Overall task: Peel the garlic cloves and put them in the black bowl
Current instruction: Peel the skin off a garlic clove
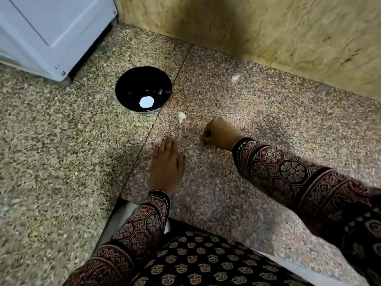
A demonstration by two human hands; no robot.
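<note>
The left hand [167, 166] lay flat on the speckled stone surface [61, 162], palm down, fingers straight and close together, holding nothing. The right hand [221, 134] was just beside it, to its right and a little further forward, with the fingers curled in tight to a fist and the knuckles down at the surface. Whether anything sat inside that fist could not be told.

One garlic clove [181, 117], pale and with a thin tail of skin, lay on the surface just ahead of the left fingertips and forward-left of the right fist, touching neither hand. The black bowl [132, 79] stood beyond the clove, forward and to the left of the left hand, near the clove but apart from it. A bright white patch showed in its bottom; whether that was a reflection or a thing was not clear.

Well ahead of the right hand a small pale scrap [235, 78] lay on the surface, too blurred to name. A white appliance [51, 27] stood far forward-left of both hands, and a tan wall [268, 38] rose behind the surface. Both arms wore patterned dark red sleeves [288, 172].
</note>
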